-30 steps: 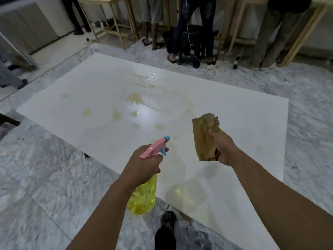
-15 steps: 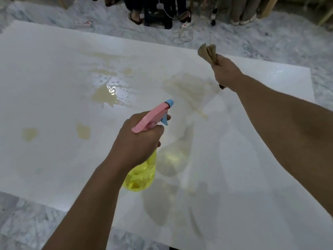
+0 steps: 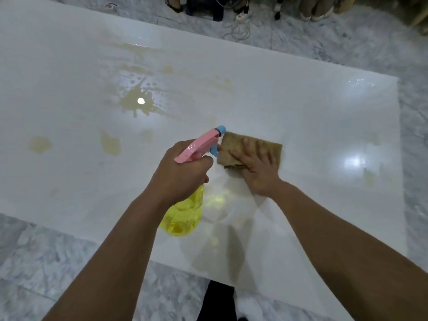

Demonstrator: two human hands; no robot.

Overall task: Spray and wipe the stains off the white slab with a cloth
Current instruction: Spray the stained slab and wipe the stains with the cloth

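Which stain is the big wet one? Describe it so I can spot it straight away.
On the white slab, look beyond the left hand holding the spray bottle, up and left of the cloth. The big stain is a tan puddle; unlike its neighbours, it reflects a bright round light.

White slab (image 3: 301,107): surface open from 12 to 3 o'clock of the right hand (image 3: 259,167), with only faint marks. At 9 o'clock, touching distance, the spray bottle (image 3: 185,212) in the left hand (image 3: 183,174) blocks leftward travel of the cloth (image 3: 234,147). Wet stain pool (image 3: 136,103) lies at 10 o'clock, two smaller stains (image 3: 110,144) further left. Beyond the far edge at 12 o'clock, cables (image 3: 238,28) and bystanders' feet (image 3: 312,12) occupy the marble floor (image 3: 46,262).
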